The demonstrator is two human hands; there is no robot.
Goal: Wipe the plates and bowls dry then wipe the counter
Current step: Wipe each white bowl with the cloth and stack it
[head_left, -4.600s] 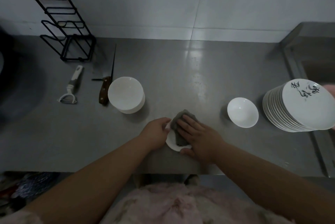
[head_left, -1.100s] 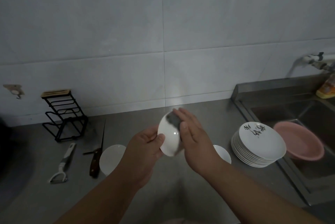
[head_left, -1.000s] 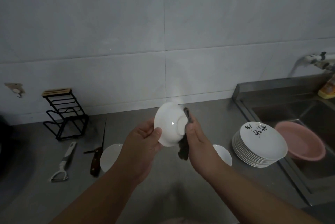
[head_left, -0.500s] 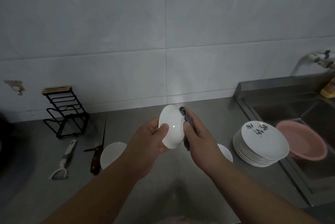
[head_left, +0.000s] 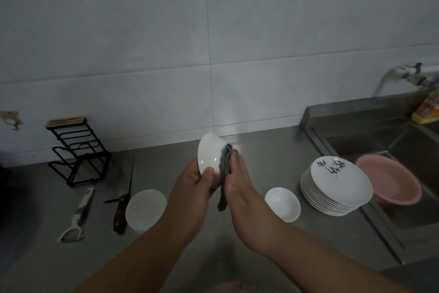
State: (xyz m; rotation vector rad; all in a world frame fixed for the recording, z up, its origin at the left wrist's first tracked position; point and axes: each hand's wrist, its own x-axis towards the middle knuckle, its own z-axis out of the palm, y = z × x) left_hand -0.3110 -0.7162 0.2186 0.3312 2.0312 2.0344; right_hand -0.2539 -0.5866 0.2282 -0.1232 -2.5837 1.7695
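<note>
**Small bowl up off the counter, cloth on its outside**

Your left hand point(head_left: 190, 188) grips the small white bowl point(head_left: 209, 155) at its lower rim, thumb on the inside face, fingers curled behind. Bowl is tilted on edge, cavity facing left, held in the air above the steel counter point(head_left: 249, 150)

Your right hand point(head_left: 240, 188) presses the grey cloth point(head_left: 225, 169) flat against the bowl's outer wall, just right of the grip. Fingers look straight along the cloth; whether the thumb pinches it I cannot tell. A tail of cloth hangs down between your two hands

Relative to the grip:
- below-right, near your right wrist: second small white bowl point(head_left: 282, 203), upright on the counter
- further right: stack of white plates point(head_left: 337, 185), top plate with black brush lettering, sitting at the counter edge beside the sink point(head_left: 403, 140)
- beyond the stack, in the sink: pink basin point(head_left: 389, 183), partly behind the plates
- far upper right: wall tap point(head_left: 413, 76) and a yellow bottle point(head_left: 427, 112) at the sink's back corner, cut off by the frame edge
- below-left, just beside your left forearm: larger white bowl point(head_left: 145, 208), possibly a stack, cannot tell
- touching or just left of that bowl: wooden-handled knife point(head_left: 122, 207), blade pointing to the wall
- further left: white peeler point(head_left: 77, 216)
- upper left, at the wall: black wire rack point(head_left: 78, 152) with a wooden top
</note>
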